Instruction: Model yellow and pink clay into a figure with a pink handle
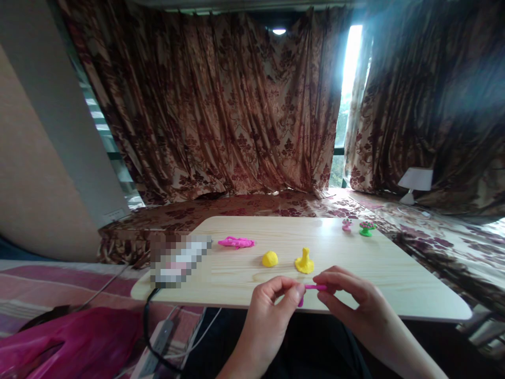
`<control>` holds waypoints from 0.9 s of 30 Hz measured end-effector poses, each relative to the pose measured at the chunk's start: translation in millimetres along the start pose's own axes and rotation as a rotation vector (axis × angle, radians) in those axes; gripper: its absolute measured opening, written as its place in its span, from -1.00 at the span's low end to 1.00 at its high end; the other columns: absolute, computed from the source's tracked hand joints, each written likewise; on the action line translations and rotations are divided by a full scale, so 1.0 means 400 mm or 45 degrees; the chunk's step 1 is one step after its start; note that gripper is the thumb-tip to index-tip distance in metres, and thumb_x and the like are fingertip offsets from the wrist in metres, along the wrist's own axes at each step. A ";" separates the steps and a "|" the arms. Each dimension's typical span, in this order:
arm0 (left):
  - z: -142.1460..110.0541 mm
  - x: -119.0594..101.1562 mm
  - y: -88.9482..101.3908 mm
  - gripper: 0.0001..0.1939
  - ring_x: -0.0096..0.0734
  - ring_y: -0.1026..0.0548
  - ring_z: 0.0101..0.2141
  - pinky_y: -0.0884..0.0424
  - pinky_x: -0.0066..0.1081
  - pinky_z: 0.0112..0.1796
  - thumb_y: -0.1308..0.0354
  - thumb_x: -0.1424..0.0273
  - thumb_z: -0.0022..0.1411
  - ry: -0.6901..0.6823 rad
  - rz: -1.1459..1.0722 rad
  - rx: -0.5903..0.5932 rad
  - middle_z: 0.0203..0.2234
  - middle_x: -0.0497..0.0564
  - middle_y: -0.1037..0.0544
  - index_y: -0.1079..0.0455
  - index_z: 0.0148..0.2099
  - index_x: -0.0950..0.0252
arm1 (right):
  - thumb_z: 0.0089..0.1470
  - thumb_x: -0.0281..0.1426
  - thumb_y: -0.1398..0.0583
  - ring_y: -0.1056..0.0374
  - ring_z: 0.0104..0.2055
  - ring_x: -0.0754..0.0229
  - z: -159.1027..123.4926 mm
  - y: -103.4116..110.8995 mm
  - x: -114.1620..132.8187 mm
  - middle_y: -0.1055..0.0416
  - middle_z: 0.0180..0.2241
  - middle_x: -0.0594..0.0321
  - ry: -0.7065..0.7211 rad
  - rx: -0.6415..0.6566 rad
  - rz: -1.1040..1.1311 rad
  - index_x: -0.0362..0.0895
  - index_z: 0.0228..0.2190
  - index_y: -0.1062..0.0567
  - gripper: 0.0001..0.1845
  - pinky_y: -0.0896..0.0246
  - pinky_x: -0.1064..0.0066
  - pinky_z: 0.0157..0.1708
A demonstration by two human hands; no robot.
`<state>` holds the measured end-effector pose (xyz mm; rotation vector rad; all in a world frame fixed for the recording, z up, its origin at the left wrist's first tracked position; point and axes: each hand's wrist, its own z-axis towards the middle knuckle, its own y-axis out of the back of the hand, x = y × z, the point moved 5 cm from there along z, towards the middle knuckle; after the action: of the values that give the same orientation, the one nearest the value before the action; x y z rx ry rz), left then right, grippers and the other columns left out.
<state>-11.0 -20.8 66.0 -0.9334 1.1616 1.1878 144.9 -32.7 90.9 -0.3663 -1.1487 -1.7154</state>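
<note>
Between my two hands stretches a thin strip of pink modelling clay [314, 287]. My left hand [275, 308] pinches one end between thumb and forefinger, and a bit of pink hangs below that thumb. My right hand [353, 300] has its thumb and fingertips closed around the other end. Just beyond the hands, a yellow clay stem on a flared base [304, 262] stands upright on the table. To its left sits a rounded yellow clay dome [270, 259]. Farther back and left lies a crumpled, elongated lump of bright pink clay [236, 242].
The light wooden table [335, 247] has rounded corners. Near its far right edge stand a small pink clay figure [346, 225] and a green one with pink dots [367, 228]. A blurred-out object [181, 261] with a black cable lies at left. A lamp [416, 181] stands behind right.
</note>
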 end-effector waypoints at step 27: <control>0.008 -0.006 -0.003 -0.74 -0.49 -0.29 -0.48 -0.22 -0.49 -0.37 -0.14 0.26 0.20 0.016 -0.098 0.045 -0.59 -0.09 -0.40 -0.46 -0.40 0.36 | 0.09 -0.48 -0.20 -0.39 -0.29 0.26 -0.011 -0.001 0.000 -0.43 -0.34 0.25 0.147 -0.131 0.071 -0.05 -0.30 -0.55 -0.85 -0.29 0.51 -0.35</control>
<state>-9.4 -18.2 68.8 -0.9513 1.1438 1.0978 145.7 -36.0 88.4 -0.3544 -0.9614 -1.7279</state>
